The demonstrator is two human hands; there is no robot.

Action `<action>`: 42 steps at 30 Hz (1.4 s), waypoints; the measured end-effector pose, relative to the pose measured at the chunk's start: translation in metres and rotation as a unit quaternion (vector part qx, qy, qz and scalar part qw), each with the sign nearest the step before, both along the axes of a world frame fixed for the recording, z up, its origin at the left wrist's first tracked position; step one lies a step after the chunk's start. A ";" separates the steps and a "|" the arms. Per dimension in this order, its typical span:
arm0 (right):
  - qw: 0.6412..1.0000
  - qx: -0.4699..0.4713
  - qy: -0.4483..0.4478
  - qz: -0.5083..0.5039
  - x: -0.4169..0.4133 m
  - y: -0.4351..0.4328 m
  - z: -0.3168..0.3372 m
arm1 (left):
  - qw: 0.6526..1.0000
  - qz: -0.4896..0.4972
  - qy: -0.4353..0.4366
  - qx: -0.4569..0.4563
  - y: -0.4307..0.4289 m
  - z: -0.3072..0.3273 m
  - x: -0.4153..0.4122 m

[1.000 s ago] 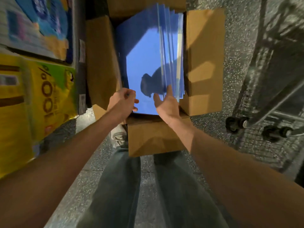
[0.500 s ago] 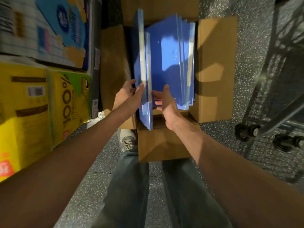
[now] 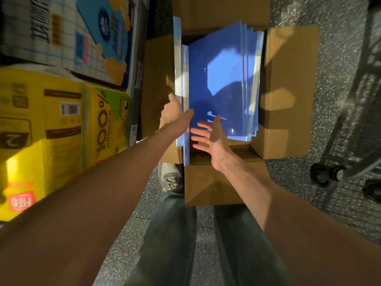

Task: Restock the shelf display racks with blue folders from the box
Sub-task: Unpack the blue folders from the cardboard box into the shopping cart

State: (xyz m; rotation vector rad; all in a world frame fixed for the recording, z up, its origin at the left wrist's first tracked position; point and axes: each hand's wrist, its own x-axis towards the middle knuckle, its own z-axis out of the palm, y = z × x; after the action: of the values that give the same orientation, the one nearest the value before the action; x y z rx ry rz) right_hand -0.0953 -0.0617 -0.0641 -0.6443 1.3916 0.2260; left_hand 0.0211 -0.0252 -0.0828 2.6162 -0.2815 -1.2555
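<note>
Over an open cardboard box (image 3: 288,89), a person's left hand (image 3: 173,114) grips a few blue folders (image 3: 179,69), thumb on one face and fingers on the other. These stand on edge along the box's left wall. Just beside them the right hand (image 3: 214,137) is spread with straight fingers, holding nothing, in front of the folder stack (image 3: 218,79) leaning upright inside the box. Yellow cartons (image 3: 51,131) sit at left and cart wheels (image 3: 325,174) at right on the speckled floor (image 3: 329,58).

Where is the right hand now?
Head view, centre: the right hand is open above the box's near end, right of the folders the left hand grips.
</note>
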 end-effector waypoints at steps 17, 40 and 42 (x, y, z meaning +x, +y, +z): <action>0.992 -0.063 0.003 0.112 -0.068 -0.039 0.153 | 0.989 -0.095 -0.115 0.013 0.008 0.200 -0.019; 0.946 -0.237 0.036 0.218 -0.191 -0.070 0.448 | 0.950 -0.116 -0.122 -0.263 -0.027 0.550 -0.118; 0.957 -0.247 0.021 0.150 -0.220 -0.063 0.431 | 0.940 -0.120 -0.106 -0.302 -0.010 0.566 -0.133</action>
State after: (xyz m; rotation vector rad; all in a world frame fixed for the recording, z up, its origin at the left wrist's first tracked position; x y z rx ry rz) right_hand -0.3157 -0.1243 0.3668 -1.2759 1.3961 0.1308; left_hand -0.1117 -0.0350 0.4831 2.2085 -0.8914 -0.7695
